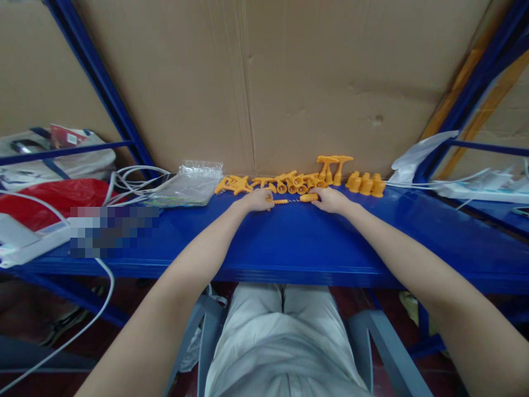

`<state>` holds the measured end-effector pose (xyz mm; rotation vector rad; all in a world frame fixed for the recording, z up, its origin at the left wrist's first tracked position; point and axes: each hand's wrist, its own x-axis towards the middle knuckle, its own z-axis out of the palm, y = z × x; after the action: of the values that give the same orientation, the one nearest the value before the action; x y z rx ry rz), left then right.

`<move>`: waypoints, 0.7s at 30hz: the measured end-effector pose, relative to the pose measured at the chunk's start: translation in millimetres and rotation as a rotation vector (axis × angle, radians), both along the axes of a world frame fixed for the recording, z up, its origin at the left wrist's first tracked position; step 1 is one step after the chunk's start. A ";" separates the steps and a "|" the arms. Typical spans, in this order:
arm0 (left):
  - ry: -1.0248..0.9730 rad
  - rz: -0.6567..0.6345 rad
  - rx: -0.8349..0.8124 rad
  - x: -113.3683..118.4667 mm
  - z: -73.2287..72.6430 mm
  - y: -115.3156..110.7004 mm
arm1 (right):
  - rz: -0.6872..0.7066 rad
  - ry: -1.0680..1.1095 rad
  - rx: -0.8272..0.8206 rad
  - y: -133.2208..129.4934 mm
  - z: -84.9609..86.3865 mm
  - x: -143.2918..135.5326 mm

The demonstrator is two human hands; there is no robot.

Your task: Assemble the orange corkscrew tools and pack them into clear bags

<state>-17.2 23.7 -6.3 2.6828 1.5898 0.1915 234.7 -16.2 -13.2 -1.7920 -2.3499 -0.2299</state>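
Observation:
At the back of the blue table (314, 242), my left hand (260, 199) is closed on an orange plastic corkscrew (281, 202). Its ridged shaft and thin metal spiral point right. Facing the spiral's tip, an orange plastic piece (308, 197) is gripped in the fingers of my right hand (331, 199); its full shape is partly hidden. Just behind both hands lie several orange bell-shaped pieces (281, 188) with T-handles, their round openings towards me. More orange handles (238, 184) with metal spirals lie to the left. Two orange T-handled pieces (328, 170) stand upright behind my right hand.
Several orange bottle-shaped sleeves (365, 184) stand at the right. Clear plastic bags (185, 187) lie left of the orange parts. White cables (136, 182), a red bag (53, 201) and a power strip (37, 242) occupy the left end. A cardboard wall (289, 82) rises behind.

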 end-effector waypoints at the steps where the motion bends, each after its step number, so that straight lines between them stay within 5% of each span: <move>1: 0.001 -0.002 0.006 -0.1 -0.3 0.6 | 0.002 -0.010 0.007 0.0 -0.7 -0.6; 12: -0.017 0.019 -0.017 1.7 2.0 -3.1 | 0.010 0.009 -0.010 1.9 0.4 2.7; 21: -0.041 0.001 0.040 4.4 -0.2 -5.9 | 0.176 0.168 0.064 3.5 -8.4 -7.1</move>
<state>-12.8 17.8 -6.5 2.6890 1.5922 0.2797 227.6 -12.7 -21.6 -1.5027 -2.3357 -0.1231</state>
